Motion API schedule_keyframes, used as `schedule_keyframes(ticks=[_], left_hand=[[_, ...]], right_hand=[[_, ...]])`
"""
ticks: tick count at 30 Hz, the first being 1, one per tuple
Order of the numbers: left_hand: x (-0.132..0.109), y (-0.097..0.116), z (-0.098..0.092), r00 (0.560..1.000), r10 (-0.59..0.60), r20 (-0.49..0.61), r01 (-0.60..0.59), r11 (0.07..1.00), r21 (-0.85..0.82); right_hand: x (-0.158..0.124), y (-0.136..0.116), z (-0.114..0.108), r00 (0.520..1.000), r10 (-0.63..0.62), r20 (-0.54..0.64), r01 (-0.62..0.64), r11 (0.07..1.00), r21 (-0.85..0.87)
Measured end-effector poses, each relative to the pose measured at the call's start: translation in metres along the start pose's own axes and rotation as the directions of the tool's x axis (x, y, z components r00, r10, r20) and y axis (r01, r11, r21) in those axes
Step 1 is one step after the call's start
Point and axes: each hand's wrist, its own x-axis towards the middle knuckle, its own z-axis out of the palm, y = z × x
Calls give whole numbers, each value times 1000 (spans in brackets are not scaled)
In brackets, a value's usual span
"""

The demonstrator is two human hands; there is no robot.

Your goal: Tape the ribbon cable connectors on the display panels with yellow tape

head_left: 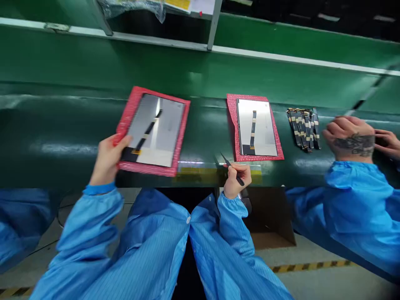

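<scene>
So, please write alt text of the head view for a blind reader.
A person's left hand holds a red foam pad with a display panel and ribbon cable; the right hand holds black tweezers. Further right are a second panel, stacked cables and a co-worker's hands.

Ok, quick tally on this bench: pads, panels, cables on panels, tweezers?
Red foam pads: 2
Panels: 2
Cables on panels: 2
Tweezers: 1
Total: 7
Loose cable pile not counted: too overlapped to tell.
</scene>
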Motion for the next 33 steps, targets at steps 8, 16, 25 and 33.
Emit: schedule_keyframes(ticks=[8,16,25,33], left_hand=[[32,18,-177,936,158,-314,44,833,552],[45,109,-12,915,281,290,-358,896,262],[-31,113,283,659,28,752,-346,899,269],[-54,118,342,794,99,599,-309,915,259]], right_hand=[[3,5,-2,1000,6,19,-6,1000,11],[-1,0,-7,998,60,4,-61,997,49],[-1,-20,-52,994,1,-108,3,999,32],[-5,-29,-89,986,-14,-165,15,1000,3]])
